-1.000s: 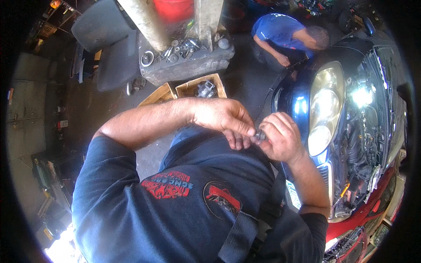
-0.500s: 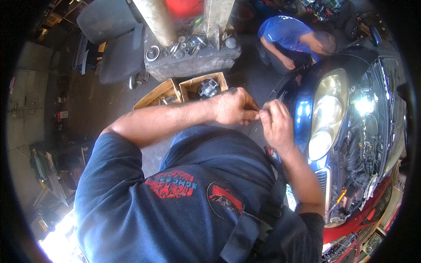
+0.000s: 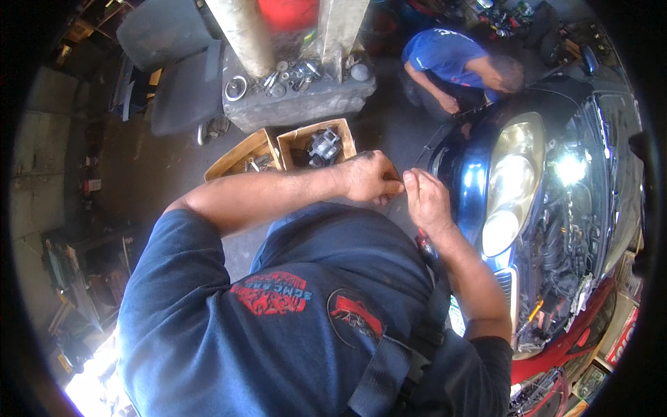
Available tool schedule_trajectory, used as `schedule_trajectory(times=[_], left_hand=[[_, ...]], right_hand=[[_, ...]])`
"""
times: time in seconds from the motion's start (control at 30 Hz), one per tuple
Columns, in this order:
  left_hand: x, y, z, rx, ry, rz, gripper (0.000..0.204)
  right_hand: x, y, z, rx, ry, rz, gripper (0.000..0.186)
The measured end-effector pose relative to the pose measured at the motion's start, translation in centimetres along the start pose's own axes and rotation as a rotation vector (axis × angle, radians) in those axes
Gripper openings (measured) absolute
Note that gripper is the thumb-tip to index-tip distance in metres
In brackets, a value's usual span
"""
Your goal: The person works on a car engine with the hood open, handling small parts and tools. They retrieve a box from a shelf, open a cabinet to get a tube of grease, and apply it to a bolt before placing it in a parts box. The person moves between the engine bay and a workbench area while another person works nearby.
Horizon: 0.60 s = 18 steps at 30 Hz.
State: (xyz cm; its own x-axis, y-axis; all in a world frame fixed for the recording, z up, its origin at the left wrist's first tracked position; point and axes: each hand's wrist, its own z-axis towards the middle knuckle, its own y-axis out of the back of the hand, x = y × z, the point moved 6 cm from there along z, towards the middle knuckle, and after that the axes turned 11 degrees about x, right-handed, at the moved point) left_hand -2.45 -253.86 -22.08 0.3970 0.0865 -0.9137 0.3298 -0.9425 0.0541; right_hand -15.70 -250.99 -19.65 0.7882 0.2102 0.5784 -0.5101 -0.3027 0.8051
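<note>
In front of my belly, my left hand [image 3: 368,178] is closed, its thumb and index finger pinched and pointing right. Close beside it, my right hand [image 3: 426,201] is raised with its fingers drawn together toward the left fingertips. Whatever is between the fingers is too small or hidden to make out. Just beyond my left hand stands an open cardboard box [image 3: 292,161] holding a metal alternator-like part [image 3: 324,146]. Left of it, a second cardboard box [image 3: 229,161] contains small metal pieces.
A dark blue car with a large headlight [image 3: 513,182] and exposed engine bay [image 3: 556,243] stands to my right. Another person in a blue shirt [image 3: 445,59] crouches beside it. Ahead is a grey block [image 3: 299,111] bearing metal parts; a dark chair [image 3: 184,97] stands at left.
My hands have shifted slightly lower and to the left in the picture, and the fingertips look a little farther apart. The surroundings shifted left slightly with the view.
</note>
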Motion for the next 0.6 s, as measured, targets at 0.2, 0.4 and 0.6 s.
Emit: schedule_trajectory(times=[0.2,0.4,0.6], left_hand=[[-1.1,-1.7,-0.4,0.378,-0.100,-0.686,0.040],[-2.6,-0.7,0.2,0.276,-0.161,0.000,0.036],[-1.3,-0.3,1.0,-0.066,-0.154,0.377,0.034]], right_hand=[[4.4,4.5,-0.5,-0.146,0.472,-0.224,0.025],[3.9,4.5,-0.5,-0.149,0.403,-0.208,0.027],[-0.6,0.9,-0.3,-0.080,0.092,-0.012,0.032]])
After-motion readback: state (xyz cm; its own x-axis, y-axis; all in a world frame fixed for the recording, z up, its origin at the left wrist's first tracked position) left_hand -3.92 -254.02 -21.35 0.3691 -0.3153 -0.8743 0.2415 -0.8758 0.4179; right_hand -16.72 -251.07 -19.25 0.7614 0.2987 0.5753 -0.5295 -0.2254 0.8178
